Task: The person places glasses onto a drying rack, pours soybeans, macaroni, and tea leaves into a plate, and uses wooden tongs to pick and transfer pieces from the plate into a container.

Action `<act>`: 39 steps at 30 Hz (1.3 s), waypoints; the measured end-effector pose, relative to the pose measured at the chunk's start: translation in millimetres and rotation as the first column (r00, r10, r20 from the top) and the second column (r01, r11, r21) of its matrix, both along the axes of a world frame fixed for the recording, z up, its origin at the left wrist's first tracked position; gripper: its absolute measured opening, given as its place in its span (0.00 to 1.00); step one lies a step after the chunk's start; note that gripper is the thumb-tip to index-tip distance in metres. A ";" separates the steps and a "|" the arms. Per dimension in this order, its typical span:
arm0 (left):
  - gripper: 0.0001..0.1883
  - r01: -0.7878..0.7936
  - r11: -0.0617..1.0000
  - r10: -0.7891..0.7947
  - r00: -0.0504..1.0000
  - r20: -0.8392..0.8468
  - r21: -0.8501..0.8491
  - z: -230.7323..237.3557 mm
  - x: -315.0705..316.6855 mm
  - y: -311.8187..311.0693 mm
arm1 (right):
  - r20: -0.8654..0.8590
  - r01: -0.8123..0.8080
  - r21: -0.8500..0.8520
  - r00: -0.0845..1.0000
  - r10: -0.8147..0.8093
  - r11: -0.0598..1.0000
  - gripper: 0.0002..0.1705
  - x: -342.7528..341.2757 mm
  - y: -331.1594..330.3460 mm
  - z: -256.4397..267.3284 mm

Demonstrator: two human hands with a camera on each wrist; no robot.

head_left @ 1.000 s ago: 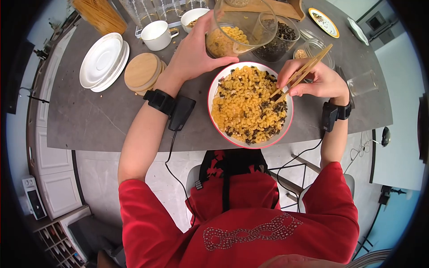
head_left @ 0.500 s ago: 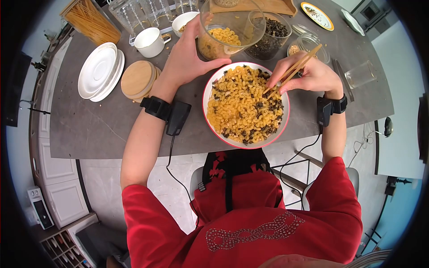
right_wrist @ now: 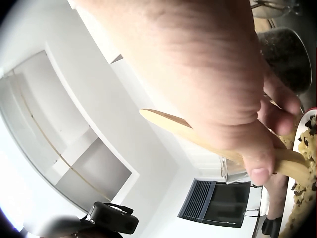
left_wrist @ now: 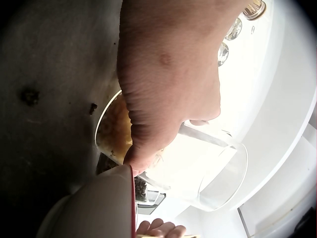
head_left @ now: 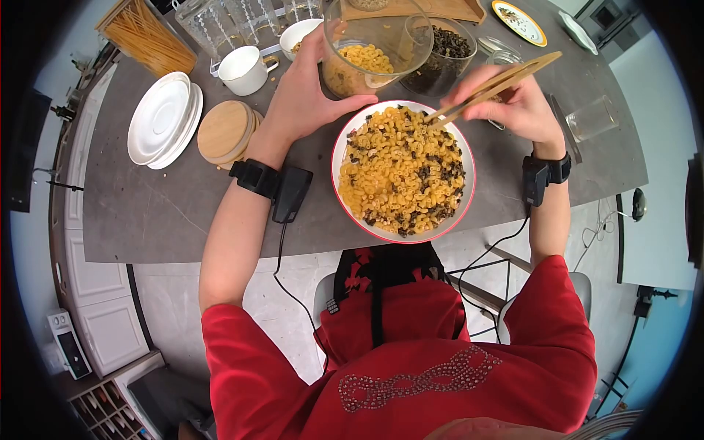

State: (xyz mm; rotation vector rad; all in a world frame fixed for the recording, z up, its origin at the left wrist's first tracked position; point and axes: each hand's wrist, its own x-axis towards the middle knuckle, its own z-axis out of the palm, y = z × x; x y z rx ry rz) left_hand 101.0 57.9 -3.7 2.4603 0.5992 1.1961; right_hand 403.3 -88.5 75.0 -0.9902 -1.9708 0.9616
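A white bowl [head_left: 338, 165] with a red rim holds macaroni [head_left: 396, 169] mixed with dark flakes. The right hand [head_left: 513, 106] pinches wooden tongs [right_wrist: 168, 123] between thumb and fingers; their tips are over the bowl's upper right edge in the head view. Behind the bowl, the left hand [head_left: 308, 99] grips a clear jar [head_left: 400, 48] with macaroni at its bottom, thumb on the near side close to the bowl's rim. The jar leans, and its other fingers' side is partly hidden.
Close behind the bowl stands a clear container of dark flakes [head_left: 444, 70]. White plates [head_left: 158, 117], wooden coasters [head_left: 224, 132] and a white cup [head_left: 243, 72] are at left. An empty glass [head_left: 592, 119] lies at right. A spaghetti container [head_left: 143, 37] stands back left.
The right hand has lifted the tongs from the pasta on the bowl's right side and brought their tips up to its far edge. The left hand keeps its grip on the jar.
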 end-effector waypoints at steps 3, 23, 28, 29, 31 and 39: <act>0.62 0.004 1.000 -0.004 1.000 0.003 -0.003 -0.3 1.0 1.8 | -0.229 0.080 0.074 0.972 -0.061 0.994 0.10 6.2 0.7 -1.4; 0.62 -0.006 1.000 0.005 1.000 -0.011 -0.028 -1.1 -0.5 0.6 | 0.107 -0.037 -0.085 0.993 0.046 0.996 0.12 3.9 -0.7 2.4; 0.63 -0.019 1.000 0.019 0.999 -0.027 -0.005 -0.7 -0.6 2.1 | 0.139 -0.116 -0.110 0.982 0.131 0.987 0.13 -2.6 -3.0 10.1; 0.63 -0.026 1.000 0.026 0.999 -0.028 -0.004 0.6 -1.7 2.1 | 0.184 -0.161 -0.083 0.967 0.174 0.983 0.13 -4.9 -1.2 9.7; 0.62 -0.013 1.000 0.013 1.000 -0.018 -0.013 0.4 -0.8 0.2 | 0.226 -0.194 -0.065 0.953 0.204 0.979 0.14 -7.5 -0.7 4.5; 0.62 0.004 1.000 -0.004 1.000 0.000 0.000 -1.9 -0.6 3.0 | 0.279 -0.129 -0.119 0.947 0.158 0.984 0.14 -13.6 0.0 3.8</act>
